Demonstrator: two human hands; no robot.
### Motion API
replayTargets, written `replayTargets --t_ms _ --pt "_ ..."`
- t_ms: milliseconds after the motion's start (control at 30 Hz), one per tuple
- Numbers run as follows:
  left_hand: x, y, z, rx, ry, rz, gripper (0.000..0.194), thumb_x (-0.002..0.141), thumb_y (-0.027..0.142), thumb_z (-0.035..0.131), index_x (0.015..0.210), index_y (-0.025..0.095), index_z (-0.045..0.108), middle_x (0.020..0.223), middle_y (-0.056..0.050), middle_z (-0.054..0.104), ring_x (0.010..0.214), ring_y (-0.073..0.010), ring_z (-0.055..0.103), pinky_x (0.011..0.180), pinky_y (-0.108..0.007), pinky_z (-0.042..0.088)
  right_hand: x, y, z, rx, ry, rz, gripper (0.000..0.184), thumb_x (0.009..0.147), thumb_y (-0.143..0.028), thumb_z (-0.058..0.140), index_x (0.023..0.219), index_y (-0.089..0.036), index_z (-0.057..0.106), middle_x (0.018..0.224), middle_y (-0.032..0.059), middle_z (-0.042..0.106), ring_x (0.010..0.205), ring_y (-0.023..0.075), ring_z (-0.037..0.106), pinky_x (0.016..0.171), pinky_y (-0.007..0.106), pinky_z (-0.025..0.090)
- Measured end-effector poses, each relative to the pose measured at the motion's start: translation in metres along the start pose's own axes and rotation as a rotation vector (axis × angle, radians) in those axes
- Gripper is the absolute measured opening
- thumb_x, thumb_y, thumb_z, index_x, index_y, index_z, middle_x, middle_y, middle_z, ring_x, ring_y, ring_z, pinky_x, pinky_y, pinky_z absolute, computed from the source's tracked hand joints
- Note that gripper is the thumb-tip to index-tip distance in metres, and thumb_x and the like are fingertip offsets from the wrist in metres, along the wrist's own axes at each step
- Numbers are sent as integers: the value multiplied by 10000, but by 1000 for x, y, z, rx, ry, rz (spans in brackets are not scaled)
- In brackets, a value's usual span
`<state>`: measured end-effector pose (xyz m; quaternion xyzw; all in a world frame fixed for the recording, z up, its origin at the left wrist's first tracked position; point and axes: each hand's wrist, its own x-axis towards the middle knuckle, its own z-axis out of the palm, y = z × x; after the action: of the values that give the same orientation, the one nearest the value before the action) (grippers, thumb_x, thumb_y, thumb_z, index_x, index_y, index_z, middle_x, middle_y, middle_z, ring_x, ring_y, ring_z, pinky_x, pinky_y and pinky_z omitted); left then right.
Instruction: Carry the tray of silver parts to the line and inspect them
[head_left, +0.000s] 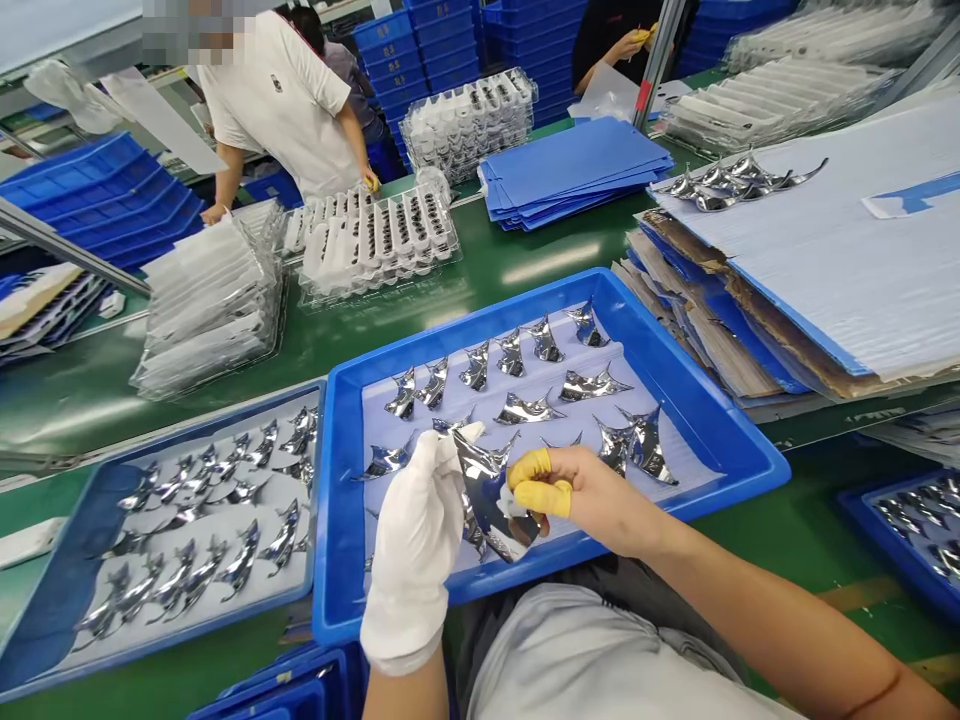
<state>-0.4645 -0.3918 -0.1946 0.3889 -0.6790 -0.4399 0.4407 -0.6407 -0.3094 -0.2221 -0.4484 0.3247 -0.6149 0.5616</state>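
Observation:
My left hand (412,540), in a white fabric glove, and my right hand (559,485), with yellow finger cots on two fingers, both grip a curved, mirror-bright stamped metal piece (484,490) above the tray. Its lower part is partly hidden behind my fingers. The blue plastic tray (480,335) is lined with a pale sheet (450,405). Several similar metal pieces (525,345) lie in rows on that sheet, close beyond my hands. A white scrap or tab (471,432) shows just above my left glove.
A second blue tray (75,520) holding several metal pieces lies to the left, and another sits at lower right. Stacked clear plastic trays, folded blue sheets and a white board bearing more metal pieces stand on the green bench. Co-workers (281,100) stand beyond it.

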Motion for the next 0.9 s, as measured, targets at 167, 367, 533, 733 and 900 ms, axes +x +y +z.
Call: replayTargets --t_ms 167,367,533,733,900 --pt "3 22 -3 -144 -288 -49 757 686 458 835 1376 288 572 1437 -45 551 1375 -311 456 1089 -416 491 17 -2 15 31 41 -18 296 759 -420 775 731 -159 637 677 -19 576 566 79 501 533 203 466" --pt "13 18 -7 -208 -175 -12 570 852 350 706 1398 296 551 1412 -36 576 1312 -243 526 1118 -346 443 31 3 29 86 6 -54 307 789 -435 759 760 -161 623 687 -21 558 586 78 489 513 187 449" --pt "17 4 -21 -144 -95 111 385 909 435 606 1225 234 697 1314 -49 650 1272 -227 562 1185 -370 354 34 9 32 154 8 -59 317 774 -421 780 754 -152 612 721 -29 515 568 61 449 486 177 444" --pt "10 13 -17 -357 -300 -23 557 859 341 689 1398 311 550 1429 -28 562 1343 -257 495 1113 -375 445 29 3 31 97 15 -77 307 779 -400 781 746 -151 605 706 -34 509 578 59 453 511 173 444" --pt "10 13 -5 -376 -230 -74 498 830 300 729 1316 297 619 1318 -22 642 1143 -194 625 975 -264 515 25 0 30 124 27 -72 334 778 -434 779 747 -152 602 702 -27 532 582 69 465 507 185 434"
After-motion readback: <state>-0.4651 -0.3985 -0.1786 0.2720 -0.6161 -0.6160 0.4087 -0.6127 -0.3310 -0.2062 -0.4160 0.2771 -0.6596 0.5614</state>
